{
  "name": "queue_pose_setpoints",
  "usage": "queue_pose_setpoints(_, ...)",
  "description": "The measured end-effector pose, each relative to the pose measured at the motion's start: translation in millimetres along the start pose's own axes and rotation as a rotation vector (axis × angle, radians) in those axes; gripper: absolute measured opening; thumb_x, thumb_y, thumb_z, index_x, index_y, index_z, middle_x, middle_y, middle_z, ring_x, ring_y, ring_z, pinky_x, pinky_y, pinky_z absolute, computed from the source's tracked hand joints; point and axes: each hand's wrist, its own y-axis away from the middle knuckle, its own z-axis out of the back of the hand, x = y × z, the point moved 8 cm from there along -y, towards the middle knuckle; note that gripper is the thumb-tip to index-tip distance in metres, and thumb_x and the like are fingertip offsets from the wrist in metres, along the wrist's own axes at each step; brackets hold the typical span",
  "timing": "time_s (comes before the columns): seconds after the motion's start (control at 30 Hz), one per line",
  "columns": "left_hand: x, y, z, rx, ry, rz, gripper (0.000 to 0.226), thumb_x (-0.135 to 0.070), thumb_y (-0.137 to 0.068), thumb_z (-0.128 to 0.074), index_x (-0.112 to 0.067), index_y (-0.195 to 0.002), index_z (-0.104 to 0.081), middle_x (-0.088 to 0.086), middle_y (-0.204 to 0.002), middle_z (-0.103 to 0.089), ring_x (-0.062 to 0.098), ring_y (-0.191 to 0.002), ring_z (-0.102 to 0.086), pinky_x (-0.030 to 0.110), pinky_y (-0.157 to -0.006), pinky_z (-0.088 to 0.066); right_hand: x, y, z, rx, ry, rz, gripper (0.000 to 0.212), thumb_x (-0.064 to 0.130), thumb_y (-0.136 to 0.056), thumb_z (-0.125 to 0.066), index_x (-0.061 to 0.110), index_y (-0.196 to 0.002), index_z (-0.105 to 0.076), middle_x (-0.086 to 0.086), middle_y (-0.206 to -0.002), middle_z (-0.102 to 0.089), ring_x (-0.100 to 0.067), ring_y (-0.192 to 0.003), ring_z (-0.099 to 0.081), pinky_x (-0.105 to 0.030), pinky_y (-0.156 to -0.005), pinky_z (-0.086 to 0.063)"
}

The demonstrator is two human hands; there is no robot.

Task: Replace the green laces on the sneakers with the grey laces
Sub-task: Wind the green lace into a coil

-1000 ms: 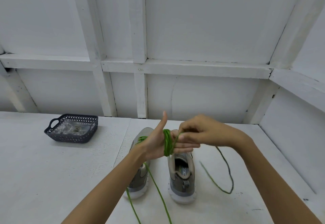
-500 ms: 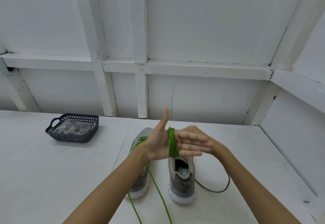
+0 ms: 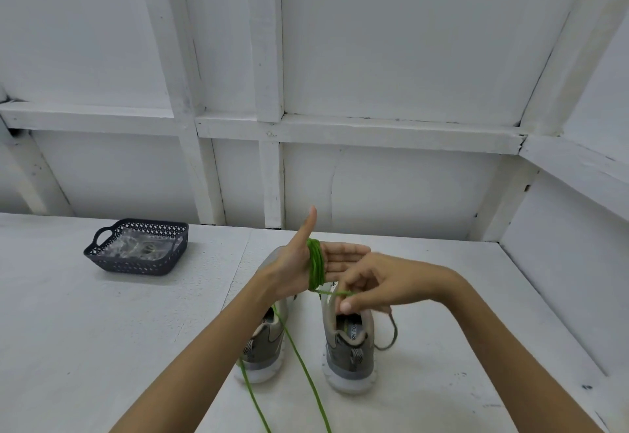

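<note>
Two grey sneakers stand heel-toward-me on the white table, the left sneaker (image 3: 269, 344) partly behind my left forearm, the right sneaker (image 3: 350, 347) in plain sight. A green lace (image 3: 316, 264) is wound in several turns around the straight fingers of my left hand (image 3: 306, 262), thumb pointing up. My right hand (image 3: 371, 283) pinches the free part of that lace just below the coil. The lace tail (image 3: 391, 334) loops down beside the right sneaker. Two more green strands (image 3: 303, 364) run from the left sneaker toward me.
A dark perforated basket (image 3: 136, 249) with clear plastic packets inside sits on the table at the far left. White panelled walls close the table at the back and right.
My right hand came from behind my left fingers down to below the coil, laying on another turn. The loose tail beside the right sneaker has grown shorter.
</note>
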Motion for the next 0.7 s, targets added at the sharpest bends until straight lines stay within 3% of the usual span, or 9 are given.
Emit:
queue_pose_setpoints(0.07, 7, 1, 0, -0.022, -0.034, 0.027, 0.101, -0.079, -0.082, -0.010, -0.003, -0.100, -0.075, 0.018, -0.101, -0.072, 0.025, -0.096, -0.069, 0.032, -0.090, -0.052, 10, 0, 17, -0.078, -0.012, 0.046, 0.015, 0.024, -0.091, -0.066, 0.010, -0.096, -0.073, -0.011, -0.090, -0.066, -0.015, -0.059, -0.052, -0.021, -0.055, -0.042)
queue_pose_setpoints(0.1, 11, 1, -1, -0.010, -0.035, 0.038, 0.102, -0.079, -0.083, -0.010, -0.001, -0.100, -0.074, 0.019, -0.104, -0.071, 0.027, -0.100, -0.068, 0.034, -0.094, -0.050, 15, 1, 26, -0.114, -0.019, 0.068, 0.015, 0.022, -0.093, -0.065, 0.009, -0.096, -0.072, -0.008, -0.081, -0.065, -0.012, -0.061, -0.053, -0.021, -0.057, -0.042)
queue_pose_setpoints(0.2, 22, 1, -8, 0.119, -0.012, 0.083, 0.117, -0.085, -0.080, -0.009, 0.012, -0.134, -0.045, 0.030, -0.139, -0.047, 0.037, -0.133, -0.044, 0.046, -0.117, -0.027, 21, 0, 51, -0.252, -0.016, 0.104, 0.015, 0.021, -0.094, -0.062, 0.010, -0.098, -0.072, 0.000, -0.084, -0.071, -0.011, -0.076, -0.064, -0.024, -0.070, -0.050)
queue_pose_setpoints(0.33, 29, 8, -29, 0.312, 0.008, 0.129, 0.124, -0.088, -0.076, -0.006, 0.015, -0.140, -0.033, 0.032, -0.147, -0.035, 0.039, -0.139, -0.034, 0.046, -0.120, -0.020, 11, -11, 69, -0.415, 0.060, 0.096, 0.015, 0.021, -0.095, -0.061, 0.010, -0.095, -0.073, 0.013, -0.065, -0.060, 0.001, -0.057, -0.045, -0.014, -0.057, -0.036)
queue_pose_setpoints(0.43, 25, 14, -45, 0.406, -0.002, 0.138, 0.125, -0.088, -0.075, -0.003, 0.015, -0.141, -0.030, 0.034, -0.148, -0.030, 0.040, -0.140, -0.031, 0.047, -0.120, -0.017, -4, -19, 72, -0.499, 0.014, 0.071, 0.015, 0.019, -0.093, -0.063, 0.007, -0.092, -0.072, 0.017, -0.057, -0.055, 0.003, -0.054, -0.046, -0.011, -0.056, -0.035)
queue_pose_setpoints(0.53, 17, 17, -57, 0.454, 0.038, 0.104, 0.125, -0.088, -0.074, -0.010, 0.016, -0.139, -0.032, 0.035, -0.146, -0.031, 0.041, -0.139, -0.032, 0.046, -0.119, -0.021, -22, -28, 59, -0.491, -0.067, 0.015, 0.013, 0.020, -0.094, -0.063, 0.012, -0.087, -0.071, 0.017, -0.052, -0.053, 0.002, -0.052, -0.047, -0.013, -0.055, -0.038)
queue_pose_setpoints(0.6, 9, 16, -59, 0.433, 0.074, 0.061, 0.121, -0.088, -0.073, -0.016, 0.015, -0.134, -0.040, 0.031, -0.142, -0.038, 0.036, -0.135, -0.041, 0.045, -0.118, -0.023, -42, -31, 37, -0.410, -0.104, -0.028, 0.016, 0.025, -0.094, -0.061, 0.018, -0.082, -0.069, 0.013, -0.060, -0.059, 0.003, -0.057, -0.055, -0.018, -0.061, -0.045)
queue_pose_setpoints(0.7, -7, 16, -57, 0.440, 0.202, -0.023, 0.121, -0.088, -0.074, -0.018, 0.013, -0.136, -0.041, 0.029, -0.140, -0.045, 0.037, -0.134, -0.042, 0.044, -0.117, -0.027, -69, -35, -2, -0.287, -0.182, -0.124, 0.019, 0.046, -0.077, -0.075, 0.036, -0.066, -0.063, 0.019, -0.057, -0.057, 0.004, -0.053, -0.052, -0.017, -0.062, -0.041)
